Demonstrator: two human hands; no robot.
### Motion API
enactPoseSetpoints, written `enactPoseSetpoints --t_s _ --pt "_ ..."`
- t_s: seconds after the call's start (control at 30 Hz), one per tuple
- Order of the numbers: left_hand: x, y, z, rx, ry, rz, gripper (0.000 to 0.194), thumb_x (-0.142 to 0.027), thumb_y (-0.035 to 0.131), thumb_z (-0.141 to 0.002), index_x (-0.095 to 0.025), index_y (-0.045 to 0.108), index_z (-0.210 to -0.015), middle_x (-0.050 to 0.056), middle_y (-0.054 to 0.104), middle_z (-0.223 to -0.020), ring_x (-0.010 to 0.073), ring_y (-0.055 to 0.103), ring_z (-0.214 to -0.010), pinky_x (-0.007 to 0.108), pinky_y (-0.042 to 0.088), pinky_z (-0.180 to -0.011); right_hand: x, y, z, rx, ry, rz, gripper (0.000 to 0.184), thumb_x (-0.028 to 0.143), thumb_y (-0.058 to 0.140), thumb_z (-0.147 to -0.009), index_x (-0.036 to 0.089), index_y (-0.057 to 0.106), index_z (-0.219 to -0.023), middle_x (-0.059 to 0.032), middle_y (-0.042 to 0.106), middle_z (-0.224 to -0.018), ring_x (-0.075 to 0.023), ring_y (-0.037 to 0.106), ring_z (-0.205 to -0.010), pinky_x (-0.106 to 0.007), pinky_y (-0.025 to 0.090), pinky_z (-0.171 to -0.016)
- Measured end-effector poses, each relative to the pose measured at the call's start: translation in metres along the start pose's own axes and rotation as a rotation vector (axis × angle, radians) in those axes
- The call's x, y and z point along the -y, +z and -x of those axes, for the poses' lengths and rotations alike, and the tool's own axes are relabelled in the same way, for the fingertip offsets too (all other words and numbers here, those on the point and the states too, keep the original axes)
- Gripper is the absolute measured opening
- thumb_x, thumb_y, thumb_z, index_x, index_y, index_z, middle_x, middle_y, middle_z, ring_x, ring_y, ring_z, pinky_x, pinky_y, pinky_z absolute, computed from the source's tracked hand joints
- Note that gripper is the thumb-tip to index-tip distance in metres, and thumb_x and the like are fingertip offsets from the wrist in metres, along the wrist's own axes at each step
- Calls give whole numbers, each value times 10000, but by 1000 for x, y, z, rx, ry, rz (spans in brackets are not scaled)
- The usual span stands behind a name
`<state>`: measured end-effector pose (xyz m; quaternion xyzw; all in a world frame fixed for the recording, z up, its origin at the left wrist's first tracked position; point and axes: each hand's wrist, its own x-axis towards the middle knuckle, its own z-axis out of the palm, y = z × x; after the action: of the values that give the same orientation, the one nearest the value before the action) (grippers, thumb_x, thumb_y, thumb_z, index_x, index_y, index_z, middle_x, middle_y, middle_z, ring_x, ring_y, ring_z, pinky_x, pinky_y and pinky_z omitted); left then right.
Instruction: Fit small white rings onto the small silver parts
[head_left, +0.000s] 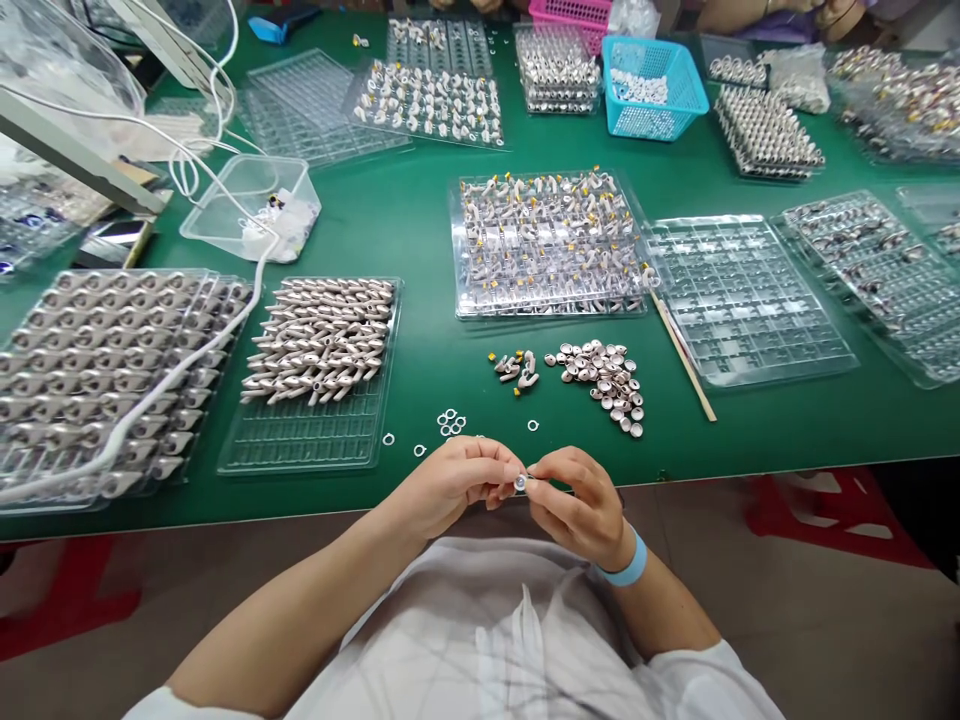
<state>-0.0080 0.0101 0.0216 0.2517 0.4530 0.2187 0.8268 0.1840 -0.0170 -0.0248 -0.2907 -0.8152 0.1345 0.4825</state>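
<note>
My left hand [459,482] and my right hand [581,510] meet at the near edge of the green table [420,230], fingers pinched together. Between the fingertips sits a small round metal cap [519,485], held by both hands. A blue band circles my right wrist. Just beyond my hands lie several small white rings [451,422], a few small white parts with yellow tips [516,368] and a pile of round metal caps [606,380].
Clear trays cover the table: grey shells on the left [97,370], pointed white parts [319,340], yellow-tipped parts in the middle [547,240], an empty grid tray [742,300]. A wooden stick [682,355], a clear box [251,205], a white cable, blue basket [652,85]. Another person's arm at the far right.
</note>
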Motion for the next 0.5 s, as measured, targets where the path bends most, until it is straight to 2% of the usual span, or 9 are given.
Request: enactPoseSetpoints --t_s 0.27,0.4,0.5 --pt "4 -4 -1 47 11 59 245 -337 781 -684 -106 705 -709 24 616 -636 94 516 -570 219 388 -569 1 1 1 -19 49 -13 349 45 582 -847 222 569 -1147 -72 626 -951 -155 616 -806 -318 563 -691" --pt "6 -5 2 57 57 66 256 -362 766 -719 -109 726 -743 35 634 -672 101 526 -595 220 401 -583 2 3 3 -58 82 -45 354 31 596 -829 214 589 -1132 -82 620 -959 -165 618 -798 -332 563 -686" --pt "9 -4 3 54 125 23 236 -312 807 -680 -124 738 -805 36 655 -741 105 534 -631 218 420 -608 5 5 4 -104 159 -97 389 15 589 -826 236 586 -1146 -74 625 -956 -170 626 -813 -338 567 -680"
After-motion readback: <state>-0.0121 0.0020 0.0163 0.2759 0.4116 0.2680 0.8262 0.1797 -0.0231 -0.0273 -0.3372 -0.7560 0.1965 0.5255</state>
